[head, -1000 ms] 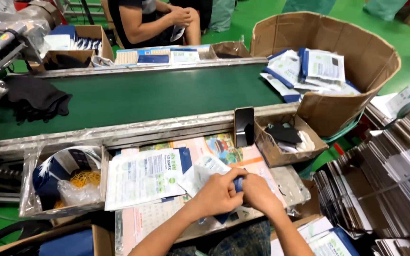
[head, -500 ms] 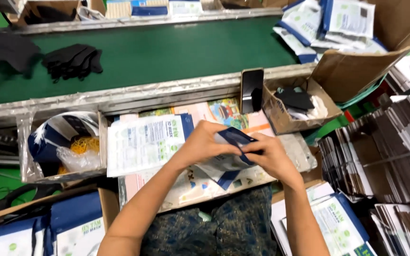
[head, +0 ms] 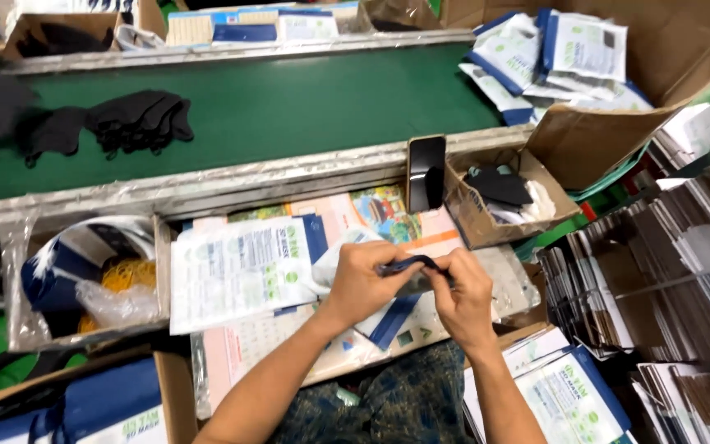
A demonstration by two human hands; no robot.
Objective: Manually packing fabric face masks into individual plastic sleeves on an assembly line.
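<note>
Both hands pinch one dark mask [head: 408,265] over the bench [head: 240,362]: left hand [head: 365,282] closed on its left end, right hand [head: 463,294] on its right. A white-blue pouch [head: 236,271] lies just left; a phone [head: 426,173] stands against the green belt [head: 289,107] rail behind.

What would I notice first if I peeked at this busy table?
Two bare hands, left hand and right hand, pinch a thin dark folded item at the middle. Above runs a long green conveyor belt with black fabric pieces at its left. A big brown cardboard box of white-and-blue packets sits top right.
</note>
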